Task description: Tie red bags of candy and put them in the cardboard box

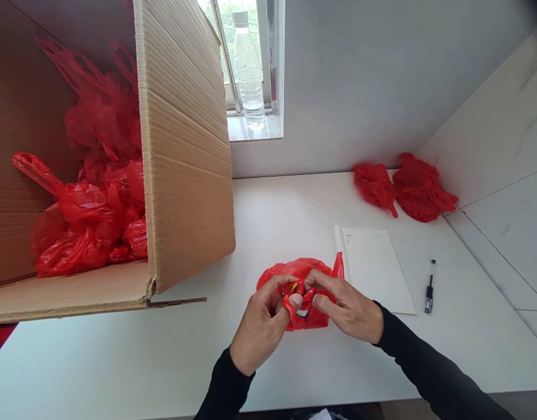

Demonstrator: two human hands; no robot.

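red bag [301, 268], pinched between both hands [262, 329], on table [132, 367]

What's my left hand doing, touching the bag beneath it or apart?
Touching. The head view shows your left hand pinching the bag between thumb and fingers.

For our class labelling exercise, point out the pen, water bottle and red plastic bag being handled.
Pen [429, 290], head view: middle of barrel.
Water bottle [249, 73], head view: clear side.
Red plastic bag [299, 266], head view: upper part.
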